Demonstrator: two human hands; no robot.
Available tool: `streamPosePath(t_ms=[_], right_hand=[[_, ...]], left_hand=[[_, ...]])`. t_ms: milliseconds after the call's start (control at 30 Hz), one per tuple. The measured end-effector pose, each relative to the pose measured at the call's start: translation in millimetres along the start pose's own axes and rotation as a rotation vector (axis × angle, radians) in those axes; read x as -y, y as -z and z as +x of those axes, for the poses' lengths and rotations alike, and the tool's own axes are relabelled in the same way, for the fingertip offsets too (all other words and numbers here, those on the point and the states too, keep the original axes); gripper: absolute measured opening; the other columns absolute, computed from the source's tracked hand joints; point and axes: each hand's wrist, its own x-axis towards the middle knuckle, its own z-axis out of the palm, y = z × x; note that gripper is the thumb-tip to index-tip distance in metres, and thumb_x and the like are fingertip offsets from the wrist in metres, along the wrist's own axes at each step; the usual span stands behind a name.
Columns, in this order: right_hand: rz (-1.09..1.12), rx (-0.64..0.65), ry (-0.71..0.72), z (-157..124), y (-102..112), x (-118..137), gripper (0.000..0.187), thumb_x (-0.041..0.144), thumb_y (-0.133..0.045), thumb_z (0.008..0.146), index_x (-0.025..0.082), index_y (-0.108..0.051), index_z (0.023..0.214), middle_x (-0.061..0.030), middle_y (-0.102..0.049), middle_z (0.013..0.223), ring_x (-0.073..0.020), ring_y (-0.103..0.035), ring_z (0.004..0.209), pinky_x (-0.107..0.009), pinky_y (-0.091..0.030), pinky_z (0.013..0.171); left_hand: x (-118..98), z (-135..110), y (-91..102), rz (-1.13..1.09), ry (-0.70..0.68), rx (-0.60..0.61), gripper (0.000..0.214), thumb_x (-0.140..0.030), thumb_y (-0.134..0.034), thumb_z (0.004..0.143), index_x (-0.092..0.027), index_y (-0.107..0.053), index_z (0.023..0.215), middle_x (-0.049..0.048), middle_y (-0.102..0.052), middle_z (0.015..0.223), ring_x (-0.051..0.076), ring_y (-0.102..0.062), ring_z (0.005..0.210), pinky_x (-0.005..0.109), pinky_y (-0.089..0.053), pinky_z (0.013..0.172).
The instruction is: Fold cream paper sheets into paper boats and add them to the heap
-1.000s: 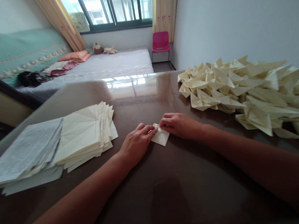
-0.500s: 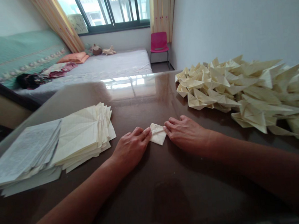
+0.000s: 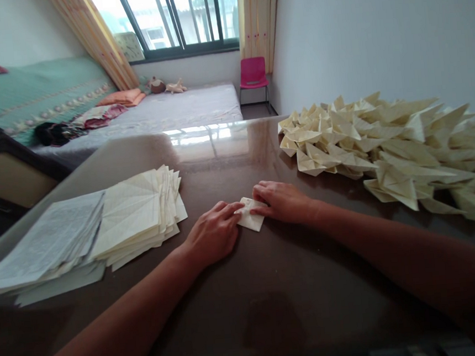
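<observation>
A small piece of folded cream paper [image 3: 251,221] lies on the brown glossy table, between my two hands. My left hand [image 3: 214,231] has its fingers together, with the fingertips pressing on the paper's left corner. From the other side, my right hand [image 3: 286,200] pinches the right edge, its thumb on the near face and its curled fingers at the far side. Those fingers cover part of the paper's right corner.
At the left of the table [image 3: 233,322] sits a stack of creased cream sheets [image 3: 129,204], overlapping a stack of printed sheets [image 3: 55,232]. Many folded paper pieces [image 3: 367,139] are heaped at the right. Beyond stand a bed [image 3: 198,106] and a pink chair [image 3: 253,74].
My right hand has moved slightly left and its fingers have curled, now pinching the paper's right edge. The left fingertips reach a little further over the left corner. The view has shifted slightly.
</observation>
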Motion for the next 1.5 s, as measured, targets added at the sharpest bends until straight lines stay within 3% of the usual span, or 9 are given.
streamPosePath(t_ms=[133,367,533,700,900,1000,1200,1333,1500], right_hand=[[0.315,-0.013,-0.026,4.8,-8.2,-3.2,0.022,0.038,-0.067,0.078,0.019,-0.059,0.084,-0.0011,-0.064,0.083,-0.0131,-0.056,0.072,-0.023,-0.037,0.060],[0.829,-0.029,0.106,6.5,-8.8,0.0,0.010,0.018,-0.060,0.079,0.017,-0.059,0.089,0.0000,-0.063,0.084,-0.0116,-0.058,0.074,-0.023,-0.047,0.066],[0.918,-0.168,0.188,5.4,-7.5,7.9,0.017,0.015,-0.059,0.079,0.019,-0.057,0.095,-0.0009,-0.060,0.091,-0.0113,-0.058,0.077,-0.024,-0.049,0.067],[1.026,-0.218,0.062,7.8,-5.5,9.0,0.031,0.029,-0.068,0.076,0.020,-0.054,0.103,-0.0023,-0.061,0.094,-0.0128,-0.060,0.077,-0.026,-0.050,0.066],[1.087,-0.078,0.018,13.3,-19.0,-0.1,0.045,0.036,-0.078,0.065,0.017,-0.055,0.098,-0.0024,-0.065,0.091,-0.0159,-0.061,0.079,-0.029,-0.051,0.069],[0.975,-0.142,0.027,11.5,-22.6,2.6,0.026,0.033,-0.070,0.073,0.017,-0.057,0.088,-0.0007,-0.064,0.082,-0.0138,-0.059,0.071,-0.026,-0.048,0.065],[0.195,-0.321,0.175,1.0,-13.2,8.8,0.008,0.023,-0.055,0.085,0.018,-0.060,0.088,-0.0044,-0.063,0.089,-0.0174,-0.053,0.084,-0.029,-0.037,0.075],[-0.120,-0.189,0.317,-2.5,-4.8,5.5,0.013,0.023,-0.052,0.088,0.020,-0.062,0.096,-0.0073,-0.064,0.097,-0.0208,-0.050,0.094,-0.033,-0.031,0.079],[-0.165,-0.017,0.399,-3.8,10.3,-0.2,0.023,0.026,-0.059,0.083,0.020,-0.061,0.106,-0.0077,-0.064,0.103,-0.0226,-0.051,0.097,-0.033,-0.030,0.079]], left_hand=[[-1.0,-1.1,-2.3,-0.123,0.054,-0.077,0.020,-0.013,-0.044,0.087,-0.017,-0.061,0.097,0.0073,-0.059,0.122,0.020,-0.059,0.101,0.033,-0.050,0.091],[2.1,3.1,-5.9,-0.352,0.361,-0.163,0.024,-0.025,-0.049,0.091,-0.020,-0.049,0.114,0.0074,-0.052,0.127,0.007,-0.061,0.067,0.023,-0.051,0.064],[7.3,5.2,-2.1,-0.388,0.380,-0.101,0.029,-0.026,-0.052,0.090,-0.023,-0.058,0.117,0.0022,-0.065,0.096,0.012,-0.058,0.068,0.024,-0.049,0.067],[13.2,4.6,-0.6,-0.612,0.445,-0.150,0.022,-0.032,-0.053,0.090,-0.023,-0.066,0.105,0.0014,-0.063,0.090,0.011,-0.057,0.066,0.023,-0.047,0.065],[16.8,6.5,-10.6,-1.046,0.594,-0.201,0.022,-0.036,-0.059,0.085,-0.018,-0.052,0.097,0.0002,-0.063,0.081,0.015,-0.065,0.073,0.027,-0.054,0.067],[15.8,6.9,-14.1,-1.049,0.577,-0.187,0.021,-0.034,-0.057,0.086,-0.018,-0.049,0.098,0.0020,-0.064,0.089,0.017,-0.066,0.081,0.031,-0.055,0.073],[13.6,3.8,-7.5,-0.368,0.394,-0.284,0.023,-0.028,-0.059,0.085,-0.021,-0.056,0.107,0.0055,-0.059,0.108,0.021,-0.054,0.102,0.036,-0.050,0.088],[12.0,0.8,-2.1,-0.163,0.176,-0.151,0.016,-0.025,-0.049,0.092,-0.022,-0.064,0.097,0.0046,-0.063,0.096,0.019,-0.054,0.093,0.031,-0.047,0.084],[10.3,-0.9,-2.0,-0.164,0.046,-0.012,0.022,-0.028,-0.047,0.095,-0.025,-0.067,0.102,0.0032,-0.065,0.097,0.015,-0.056,0.087,0.026,-0.047,0.077]])
